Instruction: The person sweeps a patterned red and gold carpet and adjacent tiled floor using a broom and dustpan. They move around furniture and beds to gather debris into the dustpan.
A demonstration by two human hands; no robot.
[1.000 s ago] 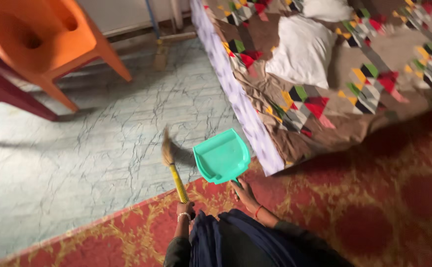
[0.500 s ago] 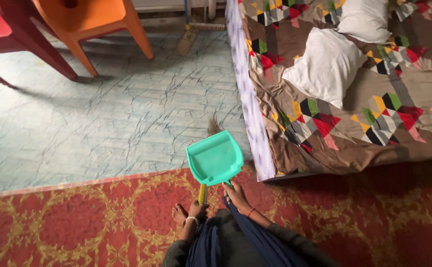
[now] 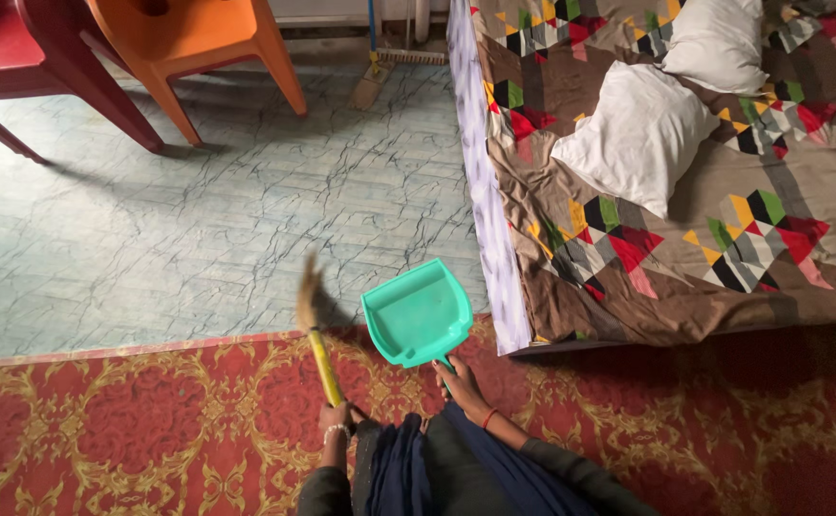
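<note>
I look down on a bed [image 3: 724, 191] at two o'clock, draped in a brown patterned spread, with white pillows [image 3: 638, 134] on it. A red patterned carpet [image 3: 102, 430] fills six o'clock; orange and red chairs [image 3: 198, 38] stand at eleven. My right hand [image 3: 461, 382] is clamped on the handle of a green dustpan [image 3: 416, 313] at centre. My left hand [image 3: 335, 419] grips a yellow-handled broom [image 3: 314, 330] just beside it at seven o'clock, hands apart.

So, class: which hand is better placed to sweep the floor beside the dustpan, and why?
Probably the left hand: it grips the yellow-handled broom, its bristles at the carpet edge. The right hand holds the green dustpan.
</note>
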